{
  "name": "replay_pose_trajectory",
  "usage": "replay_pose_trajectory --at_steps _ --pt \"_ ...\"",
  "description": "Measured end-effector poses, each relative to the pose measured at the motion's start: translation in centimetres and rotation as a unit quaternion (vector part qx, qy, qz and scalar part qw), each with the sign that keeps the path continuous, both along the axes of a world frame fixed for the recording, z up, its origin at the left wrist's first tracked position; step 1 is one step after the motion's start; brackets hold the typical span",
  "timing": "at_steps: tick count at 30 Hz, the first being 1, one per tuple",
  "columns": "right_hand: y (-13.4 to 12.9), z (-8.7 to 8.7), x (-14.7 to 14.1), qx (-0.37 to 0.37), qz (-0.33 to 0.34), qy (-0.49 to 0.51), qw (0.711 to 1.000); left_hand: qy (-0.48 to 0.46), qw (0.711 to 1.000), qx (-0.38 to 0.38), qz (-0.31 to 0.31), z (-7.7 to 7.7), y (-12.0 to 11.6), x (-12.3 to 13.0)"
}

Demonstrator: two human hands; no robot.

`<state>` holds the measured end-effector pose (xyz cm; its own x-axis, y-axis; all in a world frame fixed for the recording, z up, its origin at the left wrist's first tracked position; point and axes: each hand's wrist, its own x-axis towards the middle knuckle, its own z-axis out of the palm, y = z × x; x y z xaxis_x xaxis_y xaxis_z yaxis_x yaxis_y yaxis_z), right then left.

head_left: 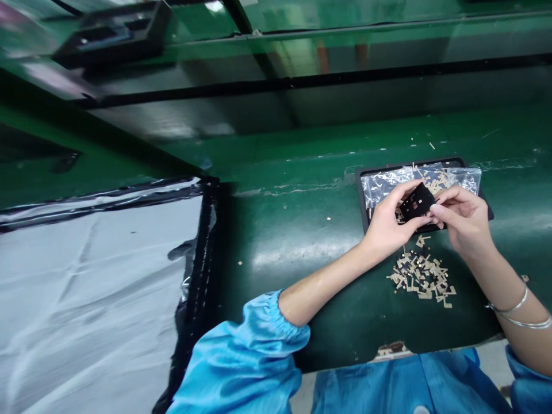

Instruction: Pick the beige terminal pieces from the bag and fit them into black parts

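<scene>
My left hand (390, 221) grips a small flat black piece with cut-out holes (417, 202) between thumb and fingers, tilted above a black tray (365, 224). At the piece's right edge, the fingertips of my right hand (463, 218) are pinched together; whether something tiny sits between them is hidden. Inside the tray lie clear plastic bags (388, 179) and many small beige bits (437, 179). Closer to me, a loose pile of beige and dark bits (422, 275) is spread on the green table (302, 247).
At the left stands a black-edged box or frame covered by a pale sheet (95, 287). A green shelf with a dark rail (276, 86) runs along the back, and a black bin (116, 34) rests on it. The table's front edge is chipped (392, 348).
</scene>
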<state>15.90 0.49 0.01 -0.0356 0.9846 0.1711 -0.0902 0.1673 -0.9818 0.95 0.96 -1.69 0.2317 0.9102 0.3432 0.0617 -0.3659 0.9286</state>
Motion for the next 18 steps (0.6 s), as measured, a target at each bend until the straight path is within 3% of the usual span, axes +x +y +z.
replay_pose_trajectory --at_steps 10,18 --pt "-0.11 0.13 -0.17 -0.022 0.021 0.007 1.0 -0.01 0.999 0.044 0.016 -0.18 0.19 -0.03" --pt "0.17 0.59 0.16 -0.132 0.086 -0.007 0.988 -0.008 0.998 0.056 0.032 0.09 0.01 -0.21"
